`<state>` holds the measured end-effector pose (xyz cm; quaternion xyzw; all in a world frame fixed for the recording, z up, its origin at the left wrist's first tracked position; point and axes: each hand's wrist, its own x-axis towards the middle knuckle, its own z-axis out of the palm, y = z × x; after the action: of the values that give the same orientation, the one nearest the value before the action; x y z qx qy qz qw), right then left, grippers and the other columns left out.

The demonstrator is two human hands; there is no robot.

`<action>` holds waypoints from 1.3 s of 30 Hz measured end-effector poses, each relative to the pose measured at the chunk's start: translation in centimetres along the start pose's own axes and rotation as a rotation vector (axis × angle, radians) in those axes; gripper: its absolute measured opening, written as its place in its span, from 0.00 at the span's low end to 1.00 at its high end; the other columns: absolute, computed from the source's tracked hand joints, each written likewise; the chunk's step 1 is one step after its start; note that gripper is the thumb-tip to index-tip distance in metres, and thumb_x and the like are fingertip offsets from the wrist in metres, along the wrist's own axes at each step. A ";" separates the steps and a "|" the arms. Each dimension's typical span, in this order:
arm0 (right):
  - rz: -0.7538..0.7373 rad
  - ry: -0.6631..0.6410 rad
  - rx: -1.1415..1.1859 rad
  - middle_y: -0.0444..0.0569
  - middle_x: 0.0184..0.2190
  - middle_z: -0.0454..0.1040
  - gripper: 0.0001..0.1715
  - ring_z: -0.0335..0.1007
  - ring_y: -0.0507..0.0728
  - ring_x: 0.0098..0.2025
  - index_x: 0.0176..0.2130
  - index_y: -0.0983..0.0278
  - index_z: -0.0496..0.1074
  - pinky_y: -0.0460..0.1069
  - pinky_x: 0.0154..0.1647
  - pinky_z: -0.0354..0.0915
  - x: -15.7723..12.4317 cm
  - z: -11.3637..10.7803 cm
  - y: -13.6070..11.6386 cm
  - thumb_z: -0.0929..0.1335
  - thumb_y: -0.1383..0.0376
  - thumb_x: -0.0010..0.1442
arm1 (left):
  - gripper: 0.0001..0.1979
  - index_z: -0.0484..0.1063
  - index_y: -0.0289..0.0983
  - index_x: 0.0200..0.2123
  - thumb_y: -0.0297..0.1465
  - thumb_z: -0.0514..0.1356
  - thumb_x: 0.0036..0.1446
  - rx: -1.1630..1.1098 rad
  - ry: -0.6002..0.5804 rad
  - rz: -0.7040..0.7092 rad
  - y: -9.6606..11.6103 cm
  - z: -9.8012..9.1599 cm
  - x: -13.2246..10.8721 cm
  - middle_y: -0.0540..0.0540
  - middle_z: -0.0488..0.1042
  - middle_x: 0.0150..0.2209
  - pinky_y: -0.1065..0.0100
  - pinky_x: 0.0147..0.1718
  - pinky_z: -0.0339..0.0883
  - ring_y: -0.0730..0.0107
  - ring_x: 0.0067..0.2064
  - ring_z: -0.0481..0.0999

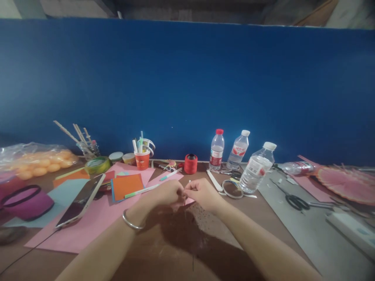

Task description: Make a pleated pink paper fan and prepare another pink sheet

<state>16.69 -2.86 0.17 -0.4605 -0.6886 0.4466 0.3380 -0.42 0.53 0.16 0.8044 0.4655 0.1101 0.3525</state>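
Note:
My left hand (166,194) and my right hand (202,194) meet at the middle of the brown table (164,249), fingers curled and pinched together. Between them shows a small pink paper piece (189,201), held at their fingertips; how each finger grips it is hidden. A silver bangle (131,221) circles my left wrist. Just left of my left hand lie pink paper sheets (96,224), an orange card (126,186) and a green-and-white pen (140,191).
A phone (82,200) lies on the pink paper. Behind are an orange cup of pens (142,159), red thread spool (190,164), three water bottles (216,150), tape rings (232,188), scissors (294,200) on a grey mat, pink fans (345,185), a bag of orange balls (35,158).

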 end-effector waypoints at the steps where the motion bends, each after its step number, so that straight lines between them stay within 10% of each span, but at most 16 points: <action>1: -0.037 0.038 -0.102 0.41 0.16 0.62 0.10 0.49 0.47 0.19 0.25 0.67 0.73 0.44 0.20 0.44 -0.3 0.3 -0.4 0.65 0.65 0.52 | 0.08 0.70 0.35 0.14 0.31 0.60 0.40 -0.022 0.046 0.002 -0.1 -0.2 0.1 0.54 0.61 0.14 0.71 0.20 0.46 0.75 0.20 0.58; 9: -0.335 0.091 -0.646 0.45 0.20 0.68 0.12 0.56 0.51 0.23 0.25 0.64 0.72 0.47 0.26 0.45 -0.9 0.2 -0.4 0.63 0.68 0.56 | 0.13 0.74 0.34 0.25 0.40 0.60 0.47 -0.357 0.248 0.028 -1.7 -2.6 0.4 0.52 0.64 0.20 0.73 0.22 0.50 0.75 0.23 0.59; 23: -0.220 0.092 -0.413 0.43 0.18 0.67 0.11 0.53 0.50 0.21 0.28 0.64 0.77 0.46 0.25 0.46 0.5 0.2 1.2 0.65 0.65 0.54 | 0.13 0.72 0.34 0.25 0.39 0.63 0.47 -0.584 0.269 0.090 -0.3 -2.8 -0.1 0.54 0.65 0.20 0.75 0.20 0.50 0.79 0.20 0.57; 29: -0.027 -0.132 0.252 0.44 0.22 0.69 0.08 0.56 0.49 0.22 0.27 0.65 0.73 0.45 0.23 0.50 1.0 0.1 2.6 0.69 0.62 0.46 | 0.11 0.73 0.35 0.22 0.37 0.65 0.44 -0.453 -0.052 0.196 0.6 -3.6 -1.6 0.49 0.70 0.20 0.72 0.23 0.58 0.73 0.23 0.66; 34: 0.080 -0.309 0.391 0.43 0.20 0.68 0.17 0.60 0.49 0.21 0.22 0.66 0.68 0.45 0.24 0.56 1.7 -0.9 3.7 0.72 0.55 0.40 | 0.04 0.78 0.37 0.23 0.31 0.66 0.41 -0.259 -0.381 0.214 0.9 -3.1 -2.0 0.47 0.76 0.24 0.72 0.24 0.61 0.68 0.26 0.71; 39: 0.164 -0.360 0.429 0.43 0.20 0.71 0.12 0.62 0.49 0.22 0.21 0.68 0.71 0.45 0.27 0.59 1.8 -1.8 3.6 0.73 0.62 0.38 | 0.05 0.78 0.40 0.23 0.25 0.63 0.41 -0.096 -0.441 0.235 0.9 -1.6 -1.5 0.51 0.75 0.21 0.74 0.22 0.58 0.71 0.24 0.71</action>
<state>18.80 0.04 -2.43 -0.3457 -0.5880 0.6824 0.2628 -1.45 -0.25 2.18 0.8399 0.2748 -0.0057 0.4679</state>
